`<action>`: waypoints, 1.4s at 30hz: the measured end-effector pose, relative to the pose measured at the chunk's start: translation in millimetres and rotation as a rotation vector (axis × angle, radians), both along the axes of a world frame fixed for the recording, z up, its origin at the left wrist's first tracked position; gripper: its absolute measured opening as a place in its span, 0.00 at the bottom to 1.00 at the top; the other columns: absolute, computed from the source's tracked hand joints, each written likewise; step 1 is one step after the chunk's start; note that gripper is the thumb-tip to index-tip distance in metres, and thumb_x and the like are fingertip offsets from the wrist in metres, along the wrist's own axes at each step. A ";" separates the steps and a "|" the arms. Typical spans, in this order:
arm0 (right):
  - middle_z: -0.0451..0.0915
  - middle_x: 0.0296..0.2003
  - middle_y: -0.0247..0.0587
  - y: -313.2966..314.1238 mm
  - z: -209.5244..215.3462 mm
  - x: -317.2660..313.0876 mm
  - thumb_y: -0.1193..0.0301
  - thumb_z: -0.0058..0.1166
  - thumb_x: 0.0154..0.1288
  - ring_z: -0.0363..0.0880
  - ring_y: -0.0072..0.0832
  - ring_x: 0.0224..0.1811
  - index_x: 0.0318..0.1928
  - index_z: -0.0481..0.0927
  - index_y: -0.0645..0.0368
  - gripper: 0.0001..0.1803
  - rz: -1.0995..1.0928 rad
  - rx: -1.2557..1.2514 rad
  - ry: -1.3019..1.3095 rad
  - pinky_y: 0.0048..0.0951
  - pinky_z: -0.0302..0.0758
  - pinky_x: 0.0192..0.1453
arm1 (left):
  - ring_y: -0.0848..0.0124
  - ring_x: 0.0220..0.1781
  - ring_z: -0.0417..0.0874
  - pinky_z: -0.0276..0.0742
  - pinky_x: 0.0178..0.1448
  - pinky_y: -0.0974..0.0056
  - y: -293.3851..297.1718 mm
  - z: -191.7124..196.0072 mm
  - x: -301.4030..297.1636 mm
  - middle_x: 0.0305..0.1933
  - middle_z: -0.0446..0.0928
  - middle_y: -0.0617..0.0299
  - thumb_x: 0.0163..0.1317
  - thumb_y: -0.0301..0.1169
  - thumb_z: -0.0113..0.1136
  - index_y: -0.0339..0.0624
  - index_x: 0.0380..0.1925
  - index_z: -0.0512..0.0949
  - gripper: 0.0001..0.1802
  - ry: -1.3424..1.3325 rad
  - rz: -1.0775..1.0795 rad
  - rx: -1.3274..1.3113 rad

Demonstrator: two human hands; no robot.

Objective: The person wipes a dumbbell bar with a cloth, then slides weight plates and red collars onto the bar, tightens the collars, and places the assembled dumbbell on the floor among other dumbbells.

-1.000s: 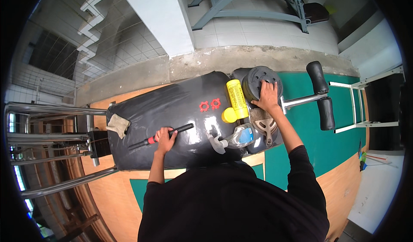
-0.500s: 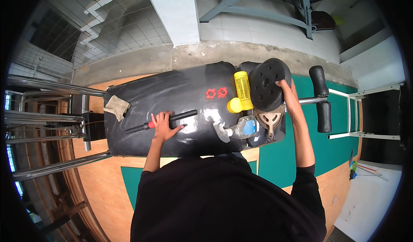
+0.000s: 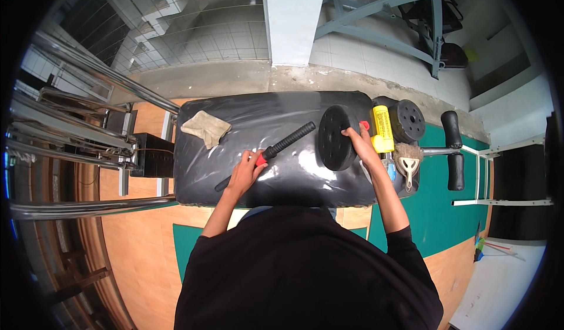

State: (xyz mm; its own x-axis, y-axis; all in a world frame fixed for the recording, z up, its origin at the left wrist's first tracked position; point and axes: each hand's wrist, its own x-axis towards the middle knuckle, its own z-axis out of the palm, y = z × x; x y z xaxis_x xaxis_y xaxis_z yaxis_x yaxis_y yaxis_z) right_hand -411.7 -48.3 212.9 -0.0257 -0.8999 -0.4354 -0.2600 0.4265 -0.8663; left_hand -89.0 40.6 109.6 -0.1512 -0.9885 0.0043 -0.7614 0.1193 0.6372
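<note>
My left hand (image 3: 243,174) is closed round a black dumbbell bar (image 3: 291,140) with a ribbed grip end and a red collar (image 3: 261,158). The bar slants up to the right over the padded bench (image 3: 270,110). With my right hand (image 3: 360,146) I grip the rim of a round black weight plate (image 3: 333,137), tilted on edge, with holes round its face. A bit of a red star nut (image 3: 364,125) shows behind that hand. Just right of it stand a yellow canister (image 3: 383,121) and a second black weight plate (image 3: 409,121).
A beige cloth (image 3: 205,128) lies at the bench's left end. A brush with a pale handle (image 3: 408,170) and a partly hidden spray bottle (image 3: 389,168) lie at the right. Chrome bars (image 3: 94,208) rise on the left; padded rollers (image 3: 452,129) stick out at the right.
My right hand has brought the weight plate left, off the yellow canister's side, over the bench, uncovering a second plate. My left hand has closed on the bar and tilted it. The view has shifted left.
</note>
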 end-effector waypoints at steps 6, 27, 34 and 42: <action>0.71 0.52 0.68 7.8 -30.2 59.4 0.56 0.56 0.47 0.72 0.47 0.57 0.63 0.57 0.74 0.47 -0.039 -0.065 0.240 0.33 0.65 0.60 | 0.48 0.36 0.78 0.76 0.40 0.51 -1.2 16.0 42.3 0.46 0.67 0.54 0.61 0.45 0.55 0.53 0.55 0.69 0.23 -0.118 -0.179 0.011; 0.75 0.47 0.67 47.4 -22.2 94.8 0.50 0.42 0.68 0.74 0.52 0.52 0.56 0.68 0.71 0.33 0.351 -0.166 0.355 0.38 0.70 0.56 | 0.44 0.32 0.80 0.74 0.38 0.46 -47.5 10.9 -14.8 0.30 0.80 0.47 0.69 0.43 0.37 0.49 0.50 0.66 0.16 -0.066 -0.097 0.028; 0.64 0.60 0.64 62.8 -25.1 76.2 0.49 0.41 0.69 0.65 0.50 0.63 0.63 0.58 0.71 0.37 0.410 -0.166 0.174 0.34 0.62 0.65 | 0.42 0.33 0.79 0.71 0.39 0.44 -51.2 10.3 -44.5 0.27 0.78 0.43 0.66 0.38 0.40 0.47 0.47 0.66 0.13 0.009 -0.046 0.079; 0.72 0.50 0.51 53.5 -7.9 -20.4 0.58 0.53 0.64 0.73 0.40 0.54 0.56 0.70 0.61 0.25 0.266 -0.482 0.152 0.34 0.73 0.50 | 0.47 0.34 0.80 0.72 0.38 0.49 -60.8 5.6 -64.9 0.26 0.79 0.51 0.63 0.40 0.48 0.46 0.39 0.72 0.11 0.024 0.005 0.091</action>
